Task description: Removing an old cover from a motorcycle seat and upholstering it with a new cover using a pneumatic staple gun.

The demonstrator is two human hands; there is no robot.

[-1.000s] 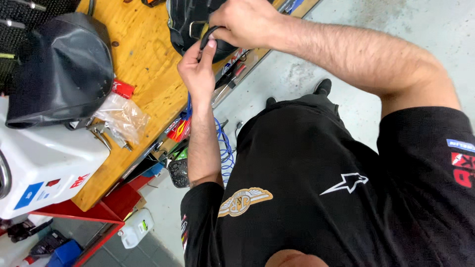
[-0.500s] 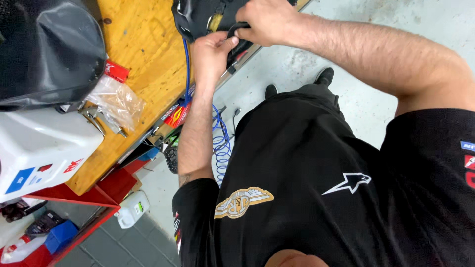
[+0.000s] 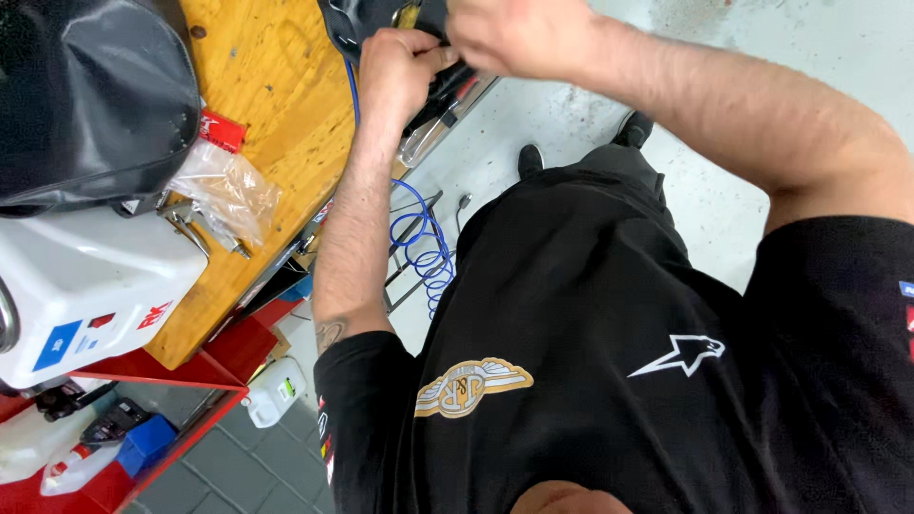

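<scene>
While both fists curl on the black part (image 3: 367, 24) at the bench (image 3: 276, 105) edge, left hand (image 3: 400, 71) and right hand (image 3: 509, 33) grip it tight.

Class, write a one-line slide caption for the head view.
Both hands, left hand and right hand, grip a black part at the wooden workbench edge.

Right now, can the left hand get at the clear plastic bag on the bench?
Probably yes: the left hand grips the black part at the bench edge, and bare wooden benchtop lies between it and the clear plastic bag.
</scene>
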